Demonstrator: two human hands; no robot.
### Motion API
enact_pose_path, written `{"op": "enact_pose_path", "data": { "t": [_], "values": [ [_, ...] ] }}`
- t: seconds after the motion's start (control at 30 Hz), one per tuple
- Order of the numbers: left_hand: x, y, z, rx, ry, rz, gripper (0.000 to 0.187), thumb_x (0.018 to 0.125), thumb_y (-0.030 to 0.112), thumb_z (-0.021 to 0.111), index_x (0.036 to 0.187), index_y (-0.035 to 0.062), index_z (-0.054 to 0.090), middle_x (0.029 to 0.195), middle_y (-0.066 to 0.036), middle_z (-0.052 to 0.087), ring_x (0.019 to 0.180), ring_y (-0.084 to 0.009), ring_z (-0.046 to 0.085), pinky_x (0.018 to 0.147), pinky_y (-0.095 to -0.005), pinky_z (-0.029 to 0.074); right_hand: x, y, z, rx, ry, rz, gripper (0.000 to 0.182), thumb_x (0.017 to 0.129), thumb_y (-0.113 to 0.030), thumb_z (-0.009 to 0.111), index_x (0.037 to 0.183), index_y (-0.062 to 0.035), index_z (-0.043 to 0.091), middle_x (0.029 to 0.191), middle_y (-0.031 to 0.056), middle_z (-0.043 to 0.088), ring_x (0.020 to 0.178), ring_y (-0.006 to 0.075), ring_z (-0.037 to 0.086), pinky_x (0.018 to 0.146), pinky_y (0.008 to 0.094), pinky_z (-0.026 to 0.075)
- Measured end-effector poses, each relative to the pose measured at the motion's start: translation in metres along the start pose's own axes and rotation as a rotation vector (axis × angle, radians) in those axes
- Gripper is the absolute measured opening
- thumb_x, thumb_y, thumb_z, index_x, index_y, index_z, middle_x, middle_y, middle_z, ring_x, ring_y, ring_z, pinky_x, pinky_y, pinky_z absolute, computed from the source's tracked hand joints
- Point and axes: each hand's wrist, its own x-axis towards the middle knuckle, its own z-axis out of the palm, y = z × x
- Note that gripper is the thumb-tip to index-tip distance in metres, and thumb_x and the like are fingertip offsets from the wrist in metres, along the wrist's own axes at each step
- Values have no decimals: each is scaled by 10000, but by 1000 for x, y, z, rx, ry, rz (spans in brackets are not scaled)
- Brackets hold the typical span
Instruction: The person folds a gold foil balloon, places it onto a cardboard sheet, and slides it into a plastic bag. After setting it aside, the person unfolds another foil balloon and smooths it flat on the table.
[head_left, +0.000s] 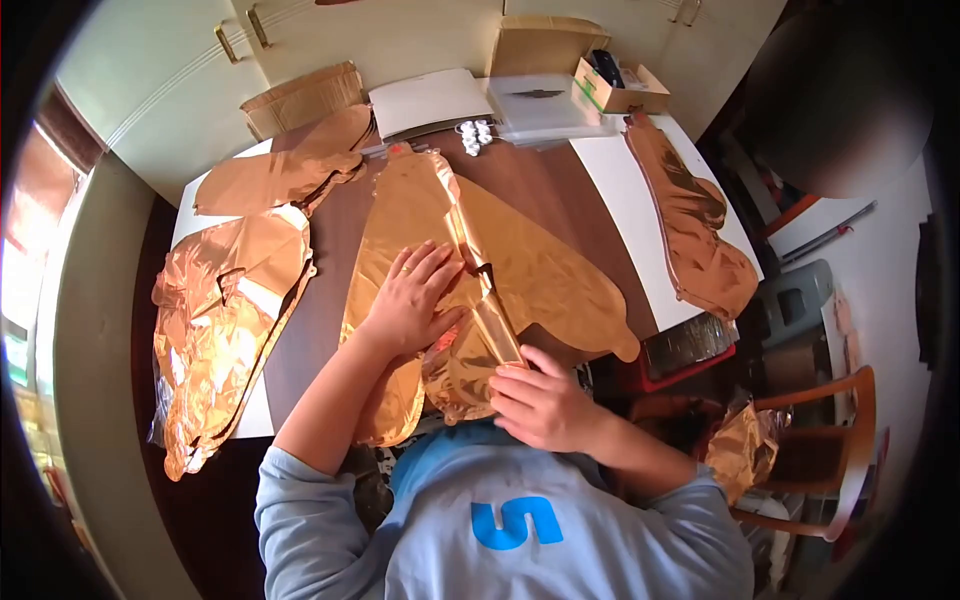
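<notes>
A large copper-coloured foil sheet (545, 265) lies across the middle of the table, with a shiny folded strip (465, 225) running down it toward me. My left hand (412, 300) rests flat on the foil, left of the strip, fingers spread and pointing away from me. At the strip's near end is my right hand (540, 400), its fingers bent over the foil edge; whether they pinch the foil cannot be made out. Part of the foil hangs over the table's front edge against my shirt.
More copper foil pieces lie at the left (225, 320), back left (275, 180) and right (690, 230). Behind are white sheets (425, 103), clear plastic (550, 108), small white items (474, 136) and an open box (635, 95). A wooden chair (850, 450) holds crumpled foil (742, 450).
</notes>
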Motion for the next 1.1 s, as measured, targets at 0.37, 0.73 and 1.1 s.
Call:
{"op": "enact_pose_path", "data": {
  "t": [0.37, 0.73, 1.1],
  "values": [
    [0, 1, 0, -15, -14, -21, 662, 881, 457, 646, 1403, 77, 499, 1483, -160, 458, 1415, -369, 374, 1181, -524, 264, -1, 65, 4, -123, 32, 281, 394, 942, -196, 618, 1293, -19, 590, 1394, 150, 551, 1288, 320, 529, 1132, 537, 322],
    [0, 5, -3, -25, -19, -41, 679, 871, 455, 652, 1406, 67, 497, 1478, -167, 465, 1411, -375, 382, 1177, -530, 268, -2, 71, 0, -61, 46, 293, 448, 962, -229, 601, 1355, -18, 555, 1468, 159, 494, 1377, 328, 450, 1161, 559, 269],
    [0, 3, -1, 0, -19, -31, 674, 878, 475, 647, 1399, 70, 511, 1475, -154, 473, 1412, -365, 382, 1181, -524, 266, 2, 66, 6, -183, -109, 241, 532, 942, -255, 619, 1398, -6, 503, 1494, 152, 465, 1382, 324, 436, 1181, 564, 219]
  ]
}}
